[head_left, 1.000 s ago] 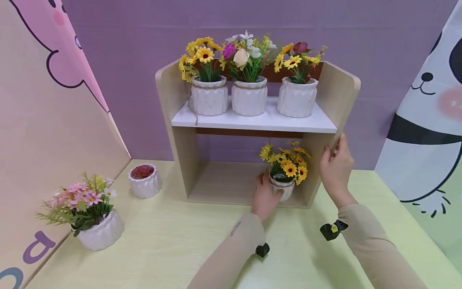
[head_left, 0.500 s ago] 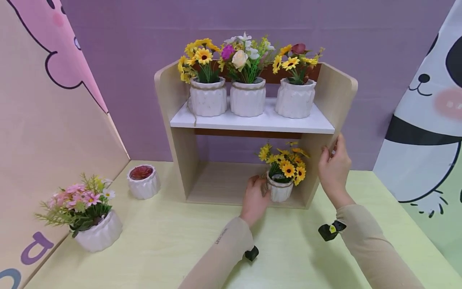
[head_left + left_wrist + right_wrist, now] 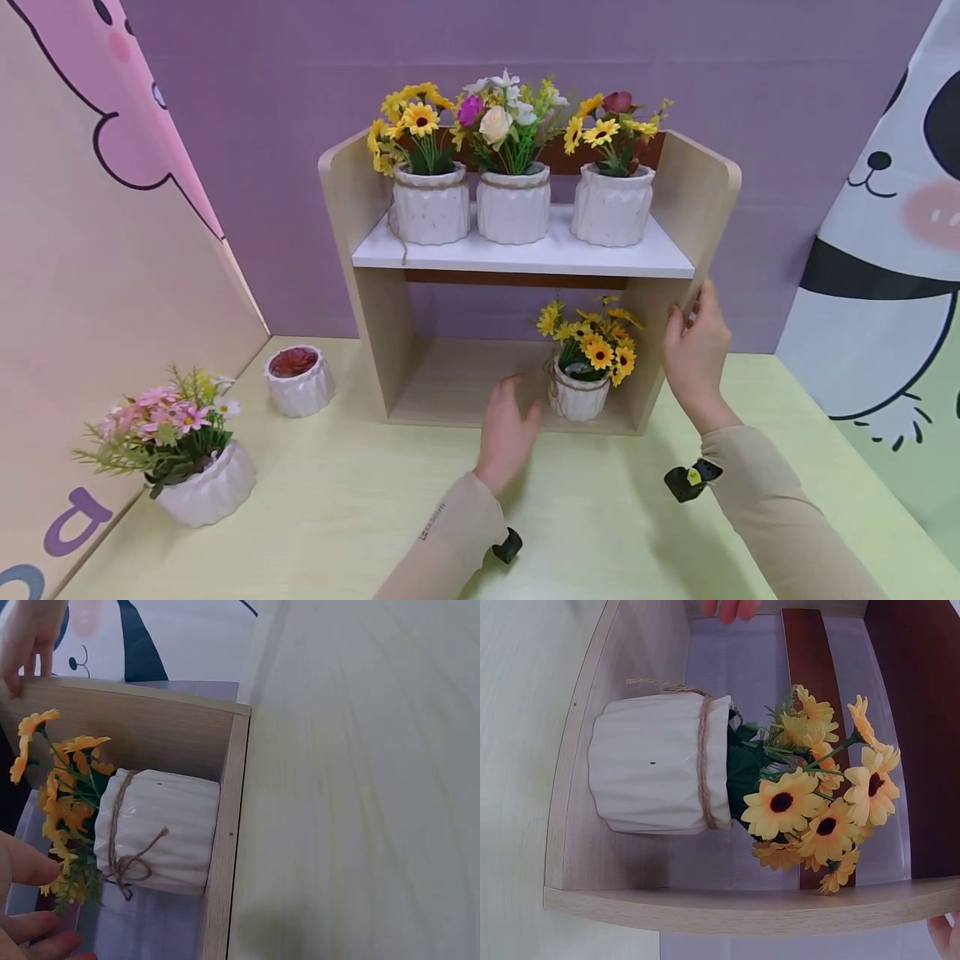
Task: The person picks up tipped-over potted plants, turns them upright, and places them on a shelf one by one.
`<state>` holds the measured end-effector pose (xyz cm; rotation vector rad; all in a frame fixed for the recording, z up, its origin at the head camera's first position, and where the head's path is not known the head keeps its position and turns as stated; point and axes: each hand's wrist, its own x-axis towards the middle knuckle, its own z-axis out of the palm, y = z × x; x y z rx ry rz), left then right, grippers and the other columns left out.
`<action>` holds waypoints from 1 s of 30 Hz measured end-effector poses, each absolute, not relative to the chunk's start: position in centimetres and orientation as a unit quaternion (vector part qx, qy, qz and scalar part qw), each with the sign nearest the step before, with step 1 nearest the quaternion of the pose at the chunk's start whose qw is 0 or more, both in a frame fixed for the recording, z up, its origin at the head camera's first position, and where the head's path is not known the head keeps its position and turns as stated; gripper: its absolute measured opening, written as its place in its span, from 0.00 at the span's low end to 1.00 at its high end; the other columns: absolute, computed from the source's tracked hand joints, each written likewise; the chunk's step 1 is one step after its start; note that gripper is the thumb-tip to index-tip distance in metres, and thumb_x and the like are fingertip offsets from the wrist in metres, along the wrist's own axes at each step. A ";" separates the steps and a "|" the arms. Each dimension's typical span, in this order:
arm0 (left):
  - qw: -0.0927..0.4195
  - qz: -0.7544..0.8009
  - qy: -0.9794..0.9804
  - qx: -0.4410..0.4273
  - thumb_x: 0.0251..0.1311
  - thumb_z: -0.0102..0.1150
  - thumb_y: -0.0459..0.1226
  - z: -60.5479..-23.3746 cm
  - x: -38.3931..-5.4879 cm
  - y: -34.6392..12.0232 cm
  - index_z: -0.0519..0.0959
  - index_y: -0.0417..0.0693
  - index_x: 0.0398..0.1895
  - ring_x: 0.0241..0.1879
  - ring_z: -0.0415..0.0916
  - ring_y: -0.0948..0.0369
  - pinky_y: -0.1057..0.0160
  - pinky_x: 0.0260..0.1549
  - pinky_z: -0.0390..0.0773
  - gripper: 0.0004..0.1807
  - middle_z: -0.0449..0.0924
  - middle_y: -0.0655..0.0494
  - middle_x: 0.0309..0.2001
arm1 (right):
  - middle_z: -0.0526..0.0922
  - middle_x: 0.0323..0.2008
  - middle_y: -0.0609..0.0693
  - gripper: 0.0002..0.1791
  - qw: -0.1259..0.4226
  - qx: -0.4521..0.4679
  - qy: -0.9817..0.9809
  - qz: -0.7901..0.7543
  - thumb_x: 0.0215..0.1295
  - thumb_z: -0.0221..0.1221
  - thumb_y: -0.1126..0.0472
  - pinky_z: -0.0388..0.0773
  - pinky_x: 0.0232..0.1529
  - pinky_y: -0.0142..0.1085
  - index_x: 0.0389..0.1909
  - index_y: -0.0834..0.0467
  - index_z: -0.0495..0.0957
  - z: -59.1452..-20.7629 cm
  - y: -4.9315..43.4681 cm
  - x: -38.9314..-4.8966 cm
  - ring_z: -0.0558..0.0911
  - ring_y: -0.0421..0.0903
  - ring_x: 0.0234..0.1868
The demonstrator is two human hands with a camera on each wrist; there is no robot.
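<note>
A white ribbed pot of yellow sunflowers (image 3: 581, 396) stands upright at the right end of the shelf unit's lower level. Twine circles its rim, with a bow on the side seen in the left wrist view. Just left of this pot, my left hand (image 3: 506, 437) holds nothing, its fingers loosely spread and apart from the pot. My right hand (image 3: 697, 354) grips the front edge of the shelf unit's right side panel (image 3: 708, 200), thumb toward the front and fingers on the outer side.
Three white flower pots (image 3: 513, 208) stand on the white upper shelf (image 3: 525, 262). On the table (image 3: 337, 500) at left are a pot of pink flowers (image 3: 206, 492) and a small pot with a red succulent (image 3: 300, 387). A purple backdrop (image 3: 247, 75) hangs behind.
My left hand has let go of the sunflower pot and drawn away to the left, its fingers spreading. The pot stays where it was. My right hand keeps its grip on the panel.
</note>
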<state>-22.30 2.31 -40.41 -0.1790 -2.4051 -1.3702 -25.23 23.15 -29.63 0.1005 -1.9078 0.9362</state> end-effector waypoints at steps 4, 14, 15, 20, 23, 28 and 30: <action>0.195 -0.483 -0.853 -0.048 0.57 0.55 0.36 -40.1 -21.7 1.3 0.67 0.40 0.57 0.54 0.70 0.48 0.52 0.53 0.71 0.23 0.68 0.45 0.56 | 0.76 0.40 0.64 0.18 0.486 0.044 -0.783 0.385 0.61 0.51 0.69 0.78 0.37 0.50 0.52 0.65 0.66 -29.6 23.1 -25.3 0.79 0.60 0.40; 0.215 -0.480 -0.850 -0.030 0.60 0.54 0.43 -40.0 -20.5 -0.7 0.65 0.40 0.58 0.56 0.68 0.49 0.51 0.54 0.69 0.26 0.68 0.45 0.57 | 0.76 0.40 0.64 0.19 0.487 0.045 -0.785 0.380 0.61 0.52 0.69 0.78 0.38 0.51 0.54 0.64 0.66 -29.7 23.2 -25.3 0.80 0.60 0.40; 0.217 -0.477 -0.851 -0.030 0.60 0.54 0.43 -40.1 -20.5 -0.8 0.65 0.40 0.58 0.56 0.69 0.49 0.51 0.54 0.70 0.26 0.68 0.45 0.57 | 0.76 0.39 0.64 0.19 0.488 0.046 -0.785 0.379 0.61 0.52 0.69 0.78 0.37 0.51 0.54 0.64 0.66 -29.7 23.2 -25.3 0.80 0.60 0.40; 0.223 -0.467 -0.855 -0.026 0.60 0.53 0.44 -40.3 -20.1 -1.6 0.65 0.41 0.59 0.55 0.69 0.49 0.51 0.53 0.70 0.26 0.69 0.46 0.57 | 0.76 0.37 0.64 0.19 0.487 0.050 -0.786 0.377 0.60 0.52 0.70 0.78 0.36 0.50 0.54 0.65 0.66 -29.8 23.2 -25.3 0.79 0.60 0.39; 0.223 -0.462 -0.858 -0.024 0.60 0.53 0.44 -40.4 -20.0 -2.0 0.66 0.41 0.58 0.54 0.70 0.49 0.51 0.53 0.70 0.26 0.69 0.46 0.57 | 0.76 0.38 0.64 0.19 0.487 0.050 -0.786 0.376 0.61 0.52 0.69 0.78 0.36 0.51 0.54 0.65 0.66 -29.8 23.2 -25.3 0.79 0.60 0.40; 0.231 -0.459 -0.858 -0.013 0.60 0.52 0.45 -40.6 -19.8 -2.8 0.67 0.41 0.57 0.54 0.70 0.49 0.51 0.52 0.71 0.25 0.69 0.46 0.56 | 0.76 0.39 0.64 0.19 0.485 0.050 -0.787 0.377 0.61 0.52 0.69 0.78 0.37 0.51 0.54 0.65 0.66 -29.6 23.3 -25.2 0.79 0.60 0.41; 0.236 -0.456 -0.858 -0.006 0.60 0.52 0.44 -40.6 -19.8 -3.2 0.68 0.41 0.57 0.54 0.70 0.49 0.51 0.52 0.71 0.24 0.70 0.46 0.55 | 0.76 0.39 0.64 0.19 0.483 0.048 -0.788 0.379 0.61 0.51 0.69 0.78 0.38 0.51 0.54 0.65 0.66 -29.6 23.3 -25.2 0.79 0.60 0.41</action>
